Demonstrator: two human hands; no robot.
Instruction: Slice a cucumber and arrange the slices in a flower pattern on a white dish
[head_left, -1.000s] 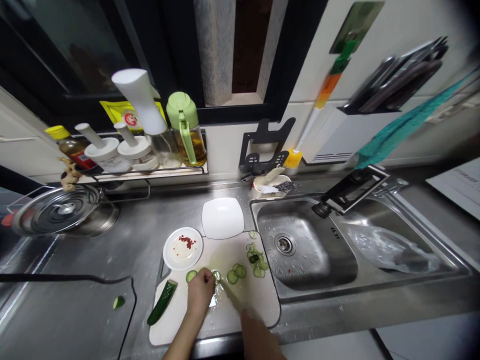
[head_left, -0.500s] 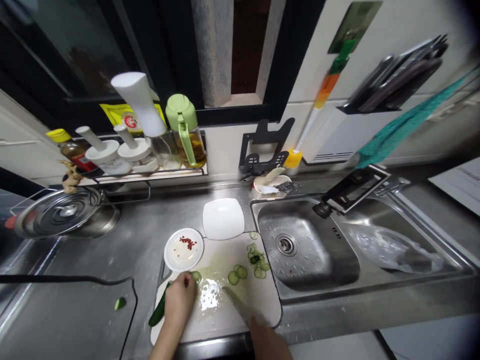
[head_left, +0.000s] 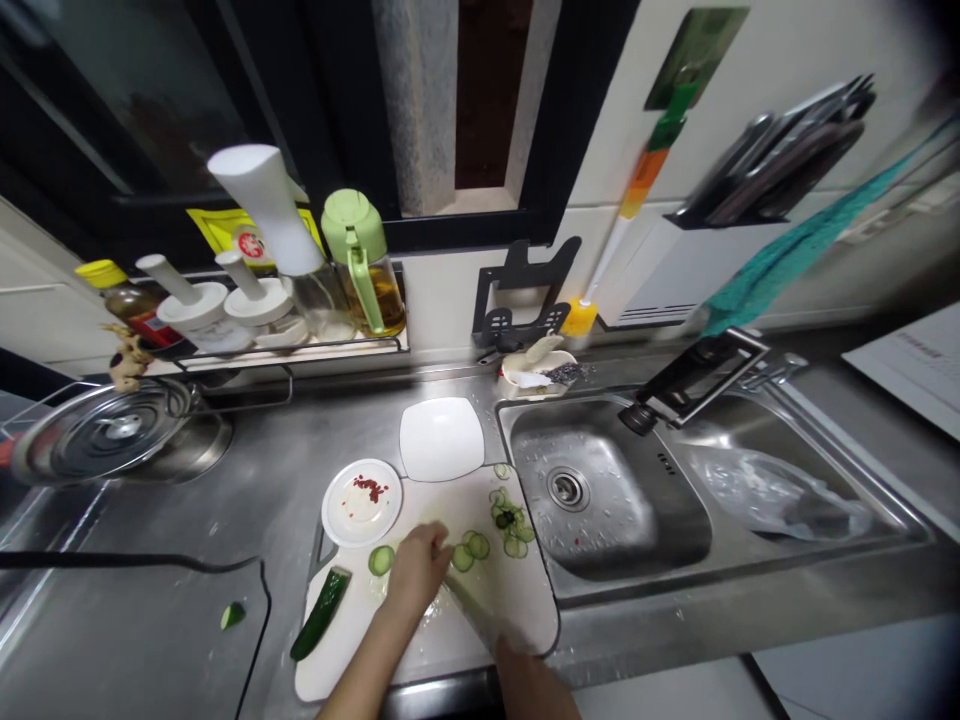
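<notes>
A white cutting board (head_left: 525, 600) lies on the steel counter beside the sink. My left hand (head_left: 418, 572) rests on its middle with fingers curled down, close to a few cucumber slices (head_left: 471, 548); what it pinches is hidden. One slice (head_left: 380, 560) lies just left of that hand. A cucumber piece (head_left: 322, 612) lies on the board's left part. My right hand (head_left: 525, 680) at the bottom edge grips a knife (head_left: 472, 605) whose blade points up-left toward my left hand. More slices (head_left: 508, 515) are piled near the board's right edge.
A small round plate with red bits (head_left: 362, 503) and a square white plate (head_left: 441, 438) sit behind the board. The sink (head_left: 600, 490) is right of it, with a faucet (head_left: 694, 375). A pot lid (head_left: 97, 435) and a bottle rack (head_left: 262, 290) stand at left. A cucumber end (head_left: 231, 615) lies on the counter.
My left hand went left to the cucumber piece, then came back right to the board's middle near the slices. The knife stayed low at the right. The camera shifted slightly.
</notes>
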